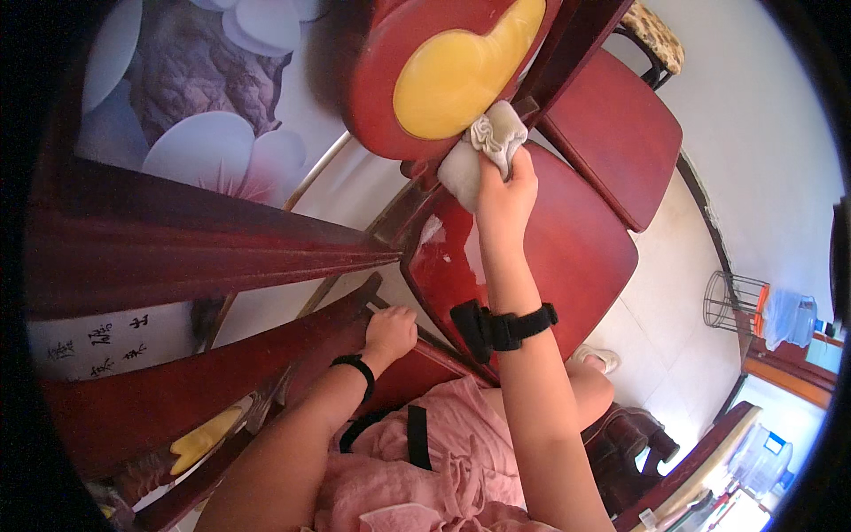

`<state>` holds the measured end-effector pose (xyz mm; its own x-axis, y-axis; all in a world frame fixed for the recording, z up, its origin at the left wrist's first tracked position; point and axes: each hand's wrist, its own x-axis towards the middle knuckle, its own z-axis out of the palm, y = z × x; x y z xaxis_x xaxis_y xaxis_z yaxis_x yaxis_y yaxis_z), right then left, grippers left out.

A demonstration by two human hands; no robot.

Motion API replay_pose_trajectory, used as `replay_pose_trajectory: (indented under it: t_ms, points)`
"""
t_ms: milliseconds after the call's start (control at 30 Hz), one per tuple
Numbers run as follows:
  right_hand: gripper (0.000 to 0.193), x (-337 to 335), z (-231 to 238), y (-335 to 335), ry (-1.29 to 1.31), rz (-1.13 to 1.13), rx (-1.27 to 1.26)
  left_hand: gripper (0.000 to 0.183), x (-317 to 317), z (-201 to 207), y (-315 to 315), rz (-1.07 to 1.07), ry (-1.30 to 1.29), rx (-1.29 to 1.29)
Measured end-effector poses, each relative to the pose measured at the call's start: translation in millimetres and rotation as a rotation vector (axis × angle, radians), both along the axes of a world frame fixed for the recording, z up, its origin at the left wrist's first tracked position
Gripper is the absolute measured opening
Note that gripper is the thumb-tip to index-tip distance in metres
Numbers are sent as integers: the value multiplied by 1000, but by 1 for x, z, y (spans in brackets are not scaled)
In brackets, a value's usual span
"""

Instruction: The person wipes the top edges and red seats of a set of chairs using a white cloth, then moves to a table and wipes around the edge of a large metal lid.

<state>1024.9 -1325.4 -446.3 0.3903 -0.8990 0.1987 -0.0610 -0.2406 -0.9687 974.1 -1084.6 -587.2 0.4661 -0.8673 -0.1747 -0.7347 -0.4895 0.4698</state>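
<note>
My right hand (510, 195) is closed on a crumpled whitish cloth (463, 176). The cloth lies against the lower edge of a dark red chair back (372, 111) with a yellow inlaid shape (443, 84). Below it is that chair's glossy red seat (567, 239), with a pale reflection on its left part. To the lower left, my left hand (390, 332) has its fingers bent at the end of a dark red wooden frame (332, 324); its fingertips are partly hidden. Black straps circle both my wrists.
A second red seat (616, 137) adjoins on the right. Dark wooden beams (222, 248) and a flower-patterned panel (204, 97) fill the left side. Beyond pale floor tiles (660, 337) stand a wire basket (731, 300) and a large clear water bottle (761, 457). A stool with a spotted cover (654, 35) is behind.
</note>
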Motion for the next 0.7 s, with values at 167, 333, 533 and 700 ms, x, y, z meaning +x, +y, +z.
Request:
replay_pose_trajectory:
  t_ms: [167,333,533,700]
  points:
    - [19,-14,-2,10,140,110,-90,13,1,4,-3,-42,45,78]
    - [19,-25,-13,31,222,245,-69,13,2,5,-3,-34,7,34]
    - [25,-42,-6,32,222,346,-190,14,1,9,-4,-46,-10,66]
    - [26,-39,-17,-4,273,117,-86,14,-2,8,-6,-9,-8,33]
